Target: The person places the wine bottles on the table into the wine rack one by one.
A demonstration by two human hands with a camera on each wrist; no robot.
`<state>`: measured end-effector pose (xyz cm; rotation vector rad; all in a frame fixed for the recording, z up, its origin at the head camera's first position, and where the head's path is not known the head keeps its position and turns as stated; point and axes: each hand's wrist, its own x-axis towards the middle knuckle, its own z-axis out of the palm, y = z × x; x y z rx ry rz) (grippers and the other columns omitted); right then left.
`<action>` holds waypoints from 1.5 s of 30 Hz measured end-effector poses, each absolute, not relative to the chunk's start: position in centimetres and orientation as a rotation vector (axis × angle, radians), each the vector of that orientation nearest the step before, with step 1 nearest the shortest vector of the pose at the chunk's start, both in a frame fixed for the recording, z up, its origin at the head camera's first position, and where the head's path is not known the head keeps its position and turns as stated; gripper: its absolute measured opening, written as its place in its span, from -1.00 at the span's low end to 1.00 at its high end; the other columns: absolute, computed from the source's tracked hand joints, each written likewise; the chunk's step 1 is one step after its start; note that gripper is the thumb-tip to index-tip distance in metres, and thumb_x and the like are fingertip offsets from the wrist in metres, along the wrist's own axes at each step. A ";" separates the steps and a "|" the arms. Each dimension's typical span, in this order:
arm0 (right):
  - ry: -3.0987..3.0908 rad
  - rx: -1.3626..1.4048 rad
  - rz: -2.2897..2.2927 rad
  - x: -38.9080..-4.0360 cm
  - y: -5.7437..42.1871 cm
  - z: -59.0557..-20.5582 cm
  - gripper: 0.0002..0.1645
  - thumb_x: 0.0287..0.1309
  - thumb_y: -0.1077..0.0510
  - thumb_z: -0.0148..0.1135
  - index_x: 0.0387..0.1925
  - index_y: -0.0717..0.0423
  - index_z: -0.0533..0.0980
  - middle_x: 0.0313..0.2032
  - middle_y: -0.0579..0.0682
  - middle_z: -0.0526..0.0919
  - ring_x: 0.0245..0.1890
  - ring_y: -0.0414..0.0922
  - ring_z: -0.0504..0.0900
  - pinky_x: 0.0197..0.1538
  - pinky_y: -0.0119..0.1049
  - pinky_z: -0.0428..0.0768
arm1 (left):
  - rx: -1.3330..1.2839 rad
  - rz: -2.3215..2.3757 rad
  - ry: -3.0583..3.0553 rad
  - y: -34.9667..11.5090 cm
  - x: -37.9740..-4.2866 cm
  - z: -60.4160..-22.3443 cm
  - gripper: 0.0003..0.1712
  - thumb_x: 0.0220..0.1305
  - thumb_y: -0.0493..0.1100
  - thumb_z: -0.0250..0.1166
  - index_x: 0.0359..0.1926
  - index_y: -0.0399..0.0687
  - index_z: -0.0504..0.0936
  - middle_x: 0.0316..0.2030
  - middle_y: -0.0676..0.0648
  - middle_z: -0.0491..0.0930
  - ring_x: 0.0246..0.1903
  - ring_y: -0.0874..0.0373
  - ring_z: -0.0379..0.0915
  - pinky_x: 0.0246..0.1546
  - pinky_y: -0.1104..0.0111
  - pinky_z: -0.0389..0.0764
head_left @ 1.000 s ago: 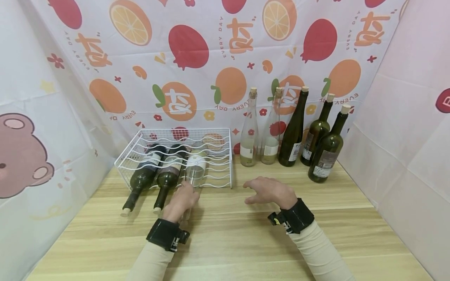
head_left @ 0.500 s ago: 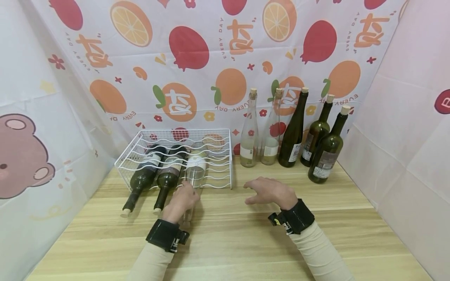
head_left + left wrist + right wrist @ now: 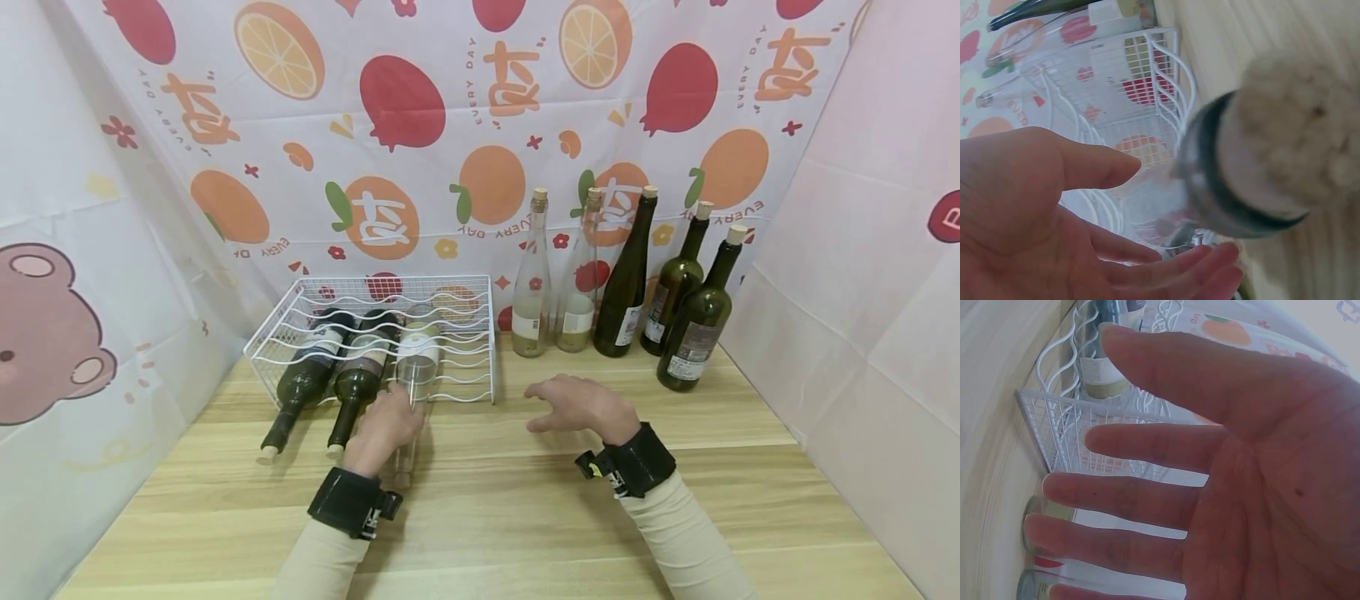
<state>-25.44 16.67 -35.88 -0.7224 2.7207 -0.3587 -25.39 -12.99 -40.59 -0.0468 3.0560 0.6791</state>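
Observation:
A clear glass wine bottle [image 3: 417, 367] lies in the white wire rack [image 3: 480, 287], its neck and cork [image 3: 1304, 128] jutting out over the table toward me. Beside that neck is my left hand [image 3: 384, 427], fingers relaxed and thumb apart from them. The left wrist view shows space between the thumb and the bottle. To its left, two dark green corked bottles, one at the far left [image 3: 303, 379] and one in the middle [image 3: 360, 375], lie in the same rack. My right hand [image 3: 581, 408] hovers over the table right of the rack, holding nothing, fingers spread in the right wrist view.
Several corked bottles stand upright at the back right: a clear bottle [image 3: 531, 292] nearest the rack, another clear one [image 3: 577, 308], then dark green ones, including the front green bottle [image 3: 697, 325]. A fruit-print curtain [image 3: 405, 100] hangs close behind them.
My left hand has shifted slightly left, showing more of the clear bottle's neck. My right hand has moved slightly right. The bottles standing at the back have not moved.

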 end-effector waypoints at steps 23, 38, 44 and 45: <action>2.783 -0.618 -0.543 -27.0 23.4 -33.7 -0.28 0.41 -0.10 0.24 0.43 0.20 0.40 0.31 0.30 0.55 0.30 0.26 0.55 0.27 0.12 0.57 | 0.641 0.807 2.975 -9.5 -22.4 -36.5 -0.36 0.46 -0.11 0.22 0.45 -0.32 0.38 0.38 -0.38 0.45 0.40 -0.34 0.35 0.42 -0.16 0.35; 2.978 -0.436 -0.693 -26.7 32.3 -32.8 -0.27 0.41 -0.09 0.25 0.37 0.34 0.43 0.22 0.42 0.59 0.24 0.34 0.57 0.19 0.21 0.59 | 1.066 0.656 2.718 -6.5 -20.4 -36.5 -0.42 0.49 -0.07 0.22 0.37 -0.34 0.47 0.31 -0.33 0.54 0.34 -0.24 0.46 0.37 -0.06 0.44; 3.014 -0.315 -0.769 -26.5 35.4 -33.0 -0.24 0.42 -0.13 0.23 0.33 0.42 0.42 0.21 0.48 0.56 0.22 0.38 0.56 0.21 0.25 0.56 | 1.044 0.605 2.665 -6.4 -20.0 -36.6 -0.40 0.48 -0.04 0.23 0.39 -0.29 0.47 0.32 -0.31 0.53 0.35 -0.24 0.44 0.38 -0.08 0.42; 3.015 -0.292 -0.788 -26.4 36.0 -33.1 -0.23 0.42 -0.13 0.22 0.32 0.44 0.42 0.21 0.49 0.56 0.21 0.38 0.56 0.20 0.25 0.56 | 1.036 0.600 2.660 -6.4 -20.0 -36.7 -0.40 0.48 -0.04 0.23 0.39 -0.29 0.46 0.33 -0.31 0.53 0.36 -0.24 0.44 0.39 -0.08 0.42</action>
